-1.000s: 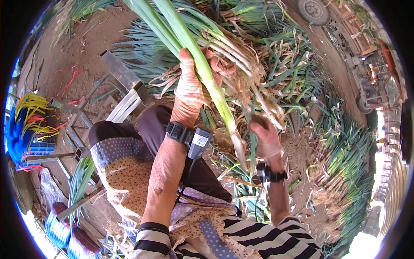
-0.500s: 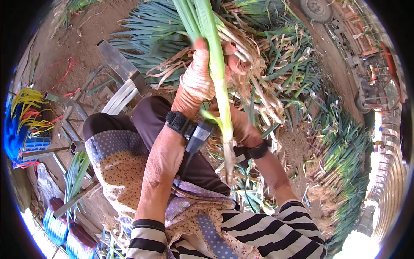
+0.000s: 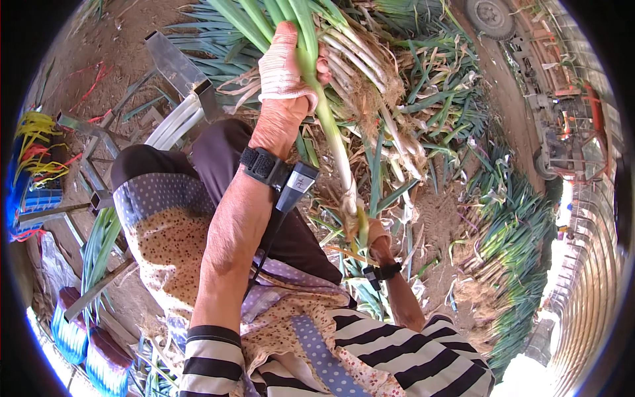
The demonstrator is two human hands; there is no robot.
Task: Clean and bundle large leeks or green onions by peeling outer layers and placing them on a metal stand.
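One smooth, cylindrical leek (image 3: 333,137) | left hand (image 3: 284,74): clamped round it | right hand (image 3: 378,234): grip unclear

A wheeled vehicle (image 3: 567,91) stands at upper right.

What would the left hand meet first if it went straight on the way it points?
Past the long onion it holds, the left hand would probably meet the piled onion leaves ahead; depth is unclear.
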